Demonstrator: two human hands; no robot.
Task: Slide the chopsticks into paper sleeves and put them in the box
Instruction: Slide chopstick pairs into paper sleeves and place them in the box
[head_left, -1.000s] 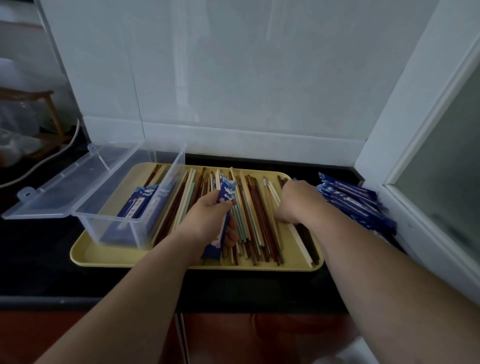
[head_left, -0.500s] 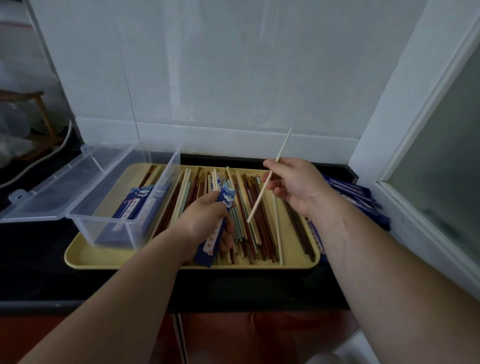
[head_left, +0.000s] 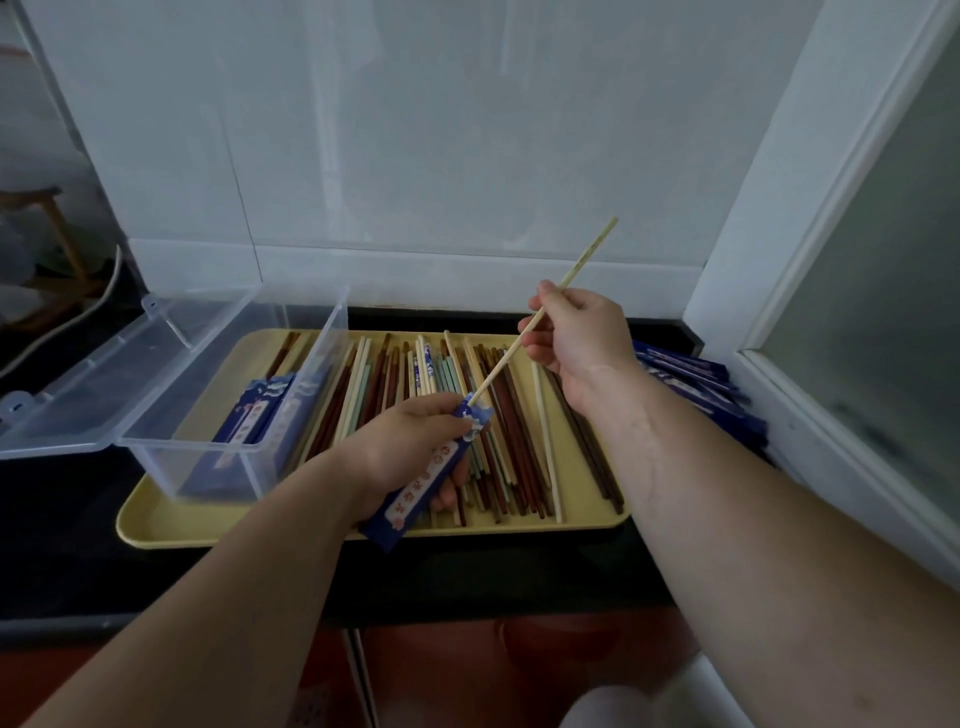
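Head view: our left grip holds a blue paper sleeve, right grip pinches a pale thin wooden chopstick at its mouth; skewed tip may crumple paper.

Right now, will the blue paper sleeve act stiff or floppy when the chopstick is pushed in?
Probably light and floppy: the sleeve is thin flat paper. Gripped by the left hand, it likely holds straight. A skewed chopstick may crumple its mouth.
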